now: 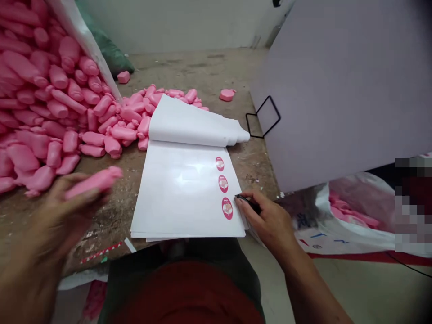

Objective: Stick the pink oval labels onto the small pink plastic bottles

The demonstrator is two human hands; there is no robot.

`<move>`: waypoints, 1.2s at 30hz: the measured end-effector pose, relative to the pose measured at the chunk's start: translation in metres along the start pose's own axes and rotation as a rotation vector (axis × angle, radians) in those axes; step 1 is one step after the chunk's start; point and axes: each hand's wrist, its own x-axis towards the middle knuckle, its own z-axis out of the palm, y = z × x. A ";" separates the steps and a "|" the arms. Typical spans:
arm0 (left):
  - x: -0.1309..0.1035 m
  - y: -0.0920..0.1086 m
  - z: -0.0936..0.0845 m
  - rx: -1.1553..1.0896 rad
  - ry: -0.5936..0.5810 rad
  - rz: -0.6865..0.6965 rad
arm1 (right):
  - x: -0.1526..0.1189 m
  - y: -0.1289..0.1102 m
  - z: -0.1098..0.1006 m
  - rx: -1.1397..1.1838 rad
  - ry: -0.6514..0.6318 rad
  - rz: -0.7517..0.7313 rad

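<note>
My left hand point(64, 207), slightly blurred, is wrapped around a small pink plastic bottle point(94, 182). The bottle lies tilted in the fingers, its narrow neck end pointing right. A white sticker sheet point(178, 193) rests on the table between my hands, with its upper pages folded back. Down its right side runs a column of three oval pink labels point(227, 208). My right hand point(270, 218) pinches a thin dark pointed tool point(248, 201), whose tip is at the sheet's right edge beside the lowest labels. The tool's exact kind is hard to make out.
Many pink bottles point(67, 99) heap at the left, spilling from a white sack point(91, 49) onto the worn table point(189, 72). A large grey panel point(337, 90) with a black wire bracket point(270, 117) stands at right. Below it, a plastic bag point(354, 238) holds pink pieces.
</note>
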 end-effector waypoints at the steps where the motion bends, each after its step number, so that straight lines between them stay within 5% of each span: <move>1: -0.002 -0.006 0.027 -0.012 -0.071 0.000 | -0.002 0.001 0.000 0.019 0.004 -0.024; 3: -0.009 -0.017 0.074 0.071 -0.232 0.053 | -0.005 0.002 -0.001 0.042 0.029 -0.089; 6: -0.023 -0.029 0.123 0.516 -0.459 0.413 | -0.006 0.002 -0.002 0.006 0.065 -0.206; 10: -0.030 -0.032 0.155 1.278 -0.618 0.678 | -0.003 0.000 -0.002 -0.080 0.100 -0.347; 13: -0.030 -0.030 0.164 1.465 -0.592 0.675 | -0.001 -0.002 -0.004 -0.116 0.144 -0.397; 16: -0.032 -0.030 0.170 1.143 -0.595 0.580 | -0.001 -0.004 -0.005 -0.132 0.177 -0.417; 22: -0.042 -0.045 0.187 0.067 -0.668 -0.192 | -0.001 -0.007 -0.005 -0.156 0.171 -0.442; 30: -0.038 -0.054 0.186 -0.250 -0.631 -0.368 | -0.004 -0.013 -0.002 -0.210 0.223 -0.454; 36: -0.035 -0.053 0.184 -0.279 -0.618 -0.404 | -0.004 -0.015 -0.001 -0.218 0.231 -0.446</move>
